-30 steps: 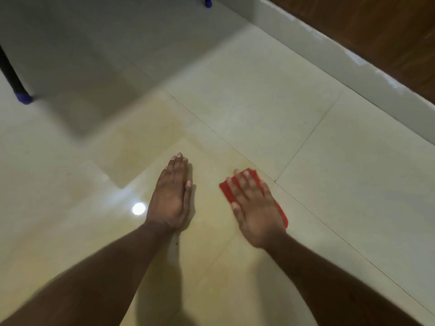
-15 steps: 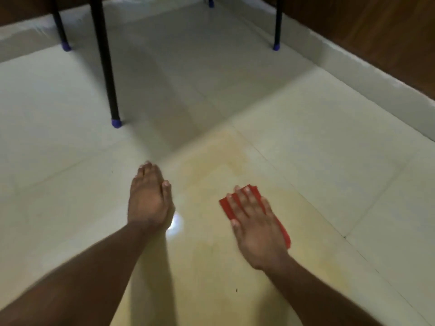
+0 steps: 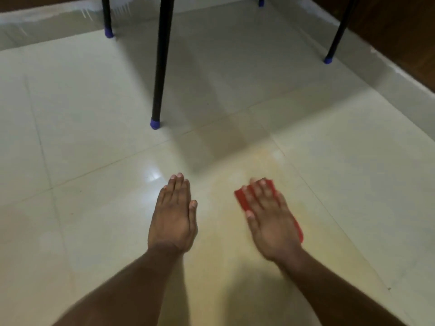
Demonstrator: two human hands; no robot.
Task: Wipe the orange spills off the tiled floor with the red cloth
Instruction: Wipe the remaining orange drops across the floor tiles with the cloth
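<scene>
Right hand (image 3: 273,222) on cloth (image 3: 242,198) (left hand (image 3: 174,220) beside), 1 chair leg (image 3: 160,67) beyond.

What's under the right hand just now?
The red cloth lies flat under the right hand, its edges showing at both sides. The tiled floor beneath the cloth is covered, so any spill there is unseen.

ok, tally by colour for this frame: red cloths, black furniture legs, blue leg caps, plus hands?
Red cloth: 1
Black legs: 3
Blue caps: 4
Hands, left hand and right hand: 2
Total: 10
</scene>
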